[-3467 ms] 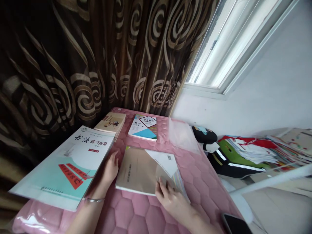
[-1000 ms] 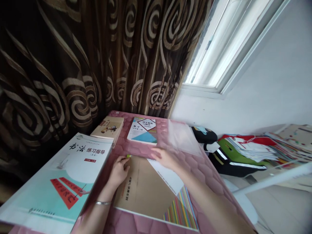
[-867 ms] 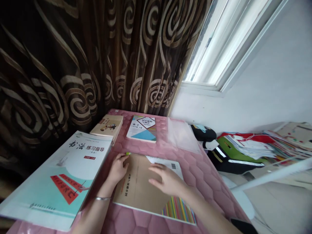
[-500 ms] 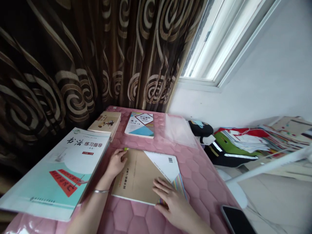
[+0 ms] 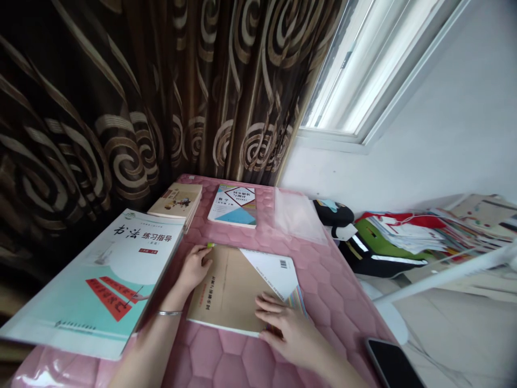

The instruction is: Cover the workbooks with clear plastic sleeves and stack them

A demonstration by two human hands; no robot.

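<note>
A brown-covered book (image 5: 230, 288) lies on the pink quilted table (image 5: 323, 285), with a white back flap and striped edge folded across its right corner. My left hand (image 5: 193, 268) rests flat on the book's left edge near its top corner, fingers stretched out, a thin bracelet at the wrist. My right hand (image 5: 285, 326) presses flat on the book's near right corner, fingers spread over the brown cover beside the striped edge.
A large teal and white workbook (image 5: 103, 277) lies at the left. A small tan book (image 5: 175, 200) and a blue-cornered book (image 5: 234, 205) sit at the back, beside a clear plastic sleeve (image 5: 297, 215). A phone (image 5: 391, 366) lies at the near right. Papers are piled at the right.
My right hand swept from the book's far edge back along the cover to its near right corner. The left hand stayed on the left edge. The view shifted slightly.
</note>
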